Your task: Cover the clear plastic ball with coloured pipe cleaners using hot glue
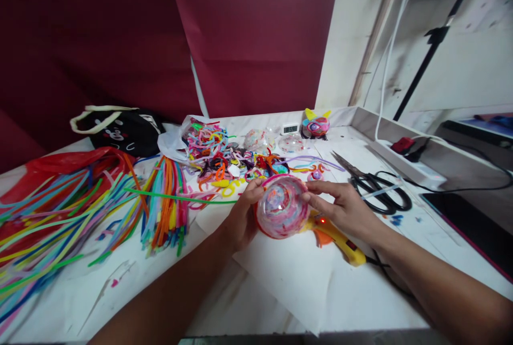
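Note:
Between my hands is a clear plastic half-sphere (281,208) with pink, red and blue pipe cleaners coiled inside it. My left hand (246,214) grips its left edge, thumb near the top rim. At the right rim, my right hand (334,203) pinches the edge between thumb and fingers. Just below my right hand lies a yellow glue gun (347,246) with its red light lit. A sheet of white paper (286,281) lies on the table under the half-sphere. A green pipe cleaner (180,196) stretches toward my left hand.
Loose pipe cleaners (48,227) and a bundle (164,206) cover the left. Behind are a bag of cut pieces (206,139), clear half-spheres (258,140), a small clock (290,129) and a horned ball (316,125). Black scissors (379,187), a power strip (409,163) and a phone (460,222) lie right.

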Demonstrator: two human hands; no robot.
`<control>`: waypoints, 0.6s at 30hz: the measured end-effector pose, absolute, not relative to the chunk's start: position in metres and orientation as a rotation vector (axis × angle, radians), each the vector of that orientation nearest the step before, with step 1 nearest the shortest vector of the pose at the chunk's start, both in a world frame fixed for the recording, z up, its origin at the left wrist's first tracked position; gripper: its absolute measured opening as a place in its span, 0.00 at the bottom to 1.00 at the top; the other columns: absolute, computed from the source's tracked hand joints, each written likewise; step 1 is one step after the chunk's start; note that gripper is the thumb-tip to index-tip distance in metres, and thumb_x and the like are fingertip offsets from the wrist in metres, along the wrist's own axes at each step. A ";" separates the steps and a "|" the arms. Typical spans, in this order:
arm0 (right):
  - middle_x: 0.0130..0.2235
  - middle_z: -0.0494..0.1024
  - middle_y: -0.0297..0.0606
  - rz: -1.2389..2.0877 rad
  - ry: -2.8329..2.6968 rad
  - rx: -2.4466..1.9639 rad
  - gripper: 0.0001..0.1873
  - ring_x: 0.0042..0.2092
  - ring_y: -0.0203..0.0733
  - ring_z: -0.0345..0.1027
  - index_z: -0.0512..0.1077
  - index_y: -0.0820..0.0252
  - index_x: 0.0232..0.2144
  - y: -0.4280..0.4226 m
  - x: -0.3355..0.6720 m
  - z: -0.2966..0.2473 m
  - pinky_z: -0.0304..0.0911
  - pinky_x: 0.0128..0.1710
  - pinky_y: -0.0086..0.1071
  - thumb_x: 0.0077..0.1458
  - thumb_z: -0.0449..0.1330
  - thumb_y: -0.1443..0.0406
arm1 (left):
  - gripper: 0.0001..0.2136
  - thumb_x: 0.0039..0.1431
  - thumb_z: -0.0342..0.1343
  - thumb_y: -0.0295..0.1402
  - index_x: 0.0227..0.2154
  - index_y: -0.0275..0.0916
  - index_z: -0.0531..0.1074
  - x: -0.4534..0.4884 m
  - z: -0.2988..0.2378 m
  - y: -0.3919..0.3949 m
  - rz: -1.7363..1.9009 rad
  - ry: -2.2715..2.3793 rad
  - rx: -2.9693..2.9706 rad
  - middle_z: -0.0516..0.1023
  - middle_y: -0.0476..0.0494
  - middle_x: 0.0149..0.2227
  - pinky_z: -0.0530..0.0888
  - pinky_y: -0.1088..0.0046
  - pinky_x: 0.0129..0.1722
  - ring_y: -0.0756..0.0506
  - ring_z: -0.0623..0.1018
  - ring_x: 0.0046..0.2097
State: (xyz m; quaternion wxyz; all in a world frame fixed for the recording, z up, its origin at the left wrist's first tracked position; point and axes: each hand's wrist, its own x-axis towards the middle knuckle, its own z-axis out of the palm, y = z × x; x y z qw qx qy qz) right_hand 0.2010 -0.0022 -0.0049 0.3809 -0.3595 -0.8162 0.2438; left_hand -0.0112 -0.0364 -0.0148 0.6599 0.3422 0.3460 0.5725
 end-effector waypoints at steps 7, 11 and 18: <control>0.38 0.81 0.40 0.287 -1.990 -0.845 0.10 0.40 0.46 0.74 0.76 0.57 0.42 -0.010 0.199 -0.001 0.68 0.42 0.39 0.58 0.61 0.61 | 0.18 0.52 0.60 0.39 0.46 0.43 0.68 -0.008 -0.016 -0.040 1.306 0.734 0.857 0.78 0.44 0.44 0.73 0.68 0.40 0.43 0.78 0.41; 0.33 0.79 0.38 0.201 -1.973 -0.693 0.06 0.37 0.42 0.72 0.75 0.56 0.39 -0.029 0.190 0.014 0.67 0.40 0.37 0.58 0.60 0.67 | 0.23 0.51 0.61 0.38 0.51 0.44 0.66 -0.005 -0.013 -0.044 1.307 0.745 0.942 0.77 0.43 0.47 0.73 0.65 0.43 0.41 0.77 0.44; 0.27 0.77 0.37 1.054 -1.863 -0.854 0.11 0.27 0.37 0.68 0.78 0.61 0.36 -0.044 0.167 0.019 0.63 0.25 0.30 0.58 0.58 0.61 | 0.29 0.49 0.64 0.39 0.56 0.48 0.67 -0.005 -0.015 -0.046 1.305 0.798 1.097 0.73 0.43 0.55 0.69 0.63 0.53 0.36 0.72 0.56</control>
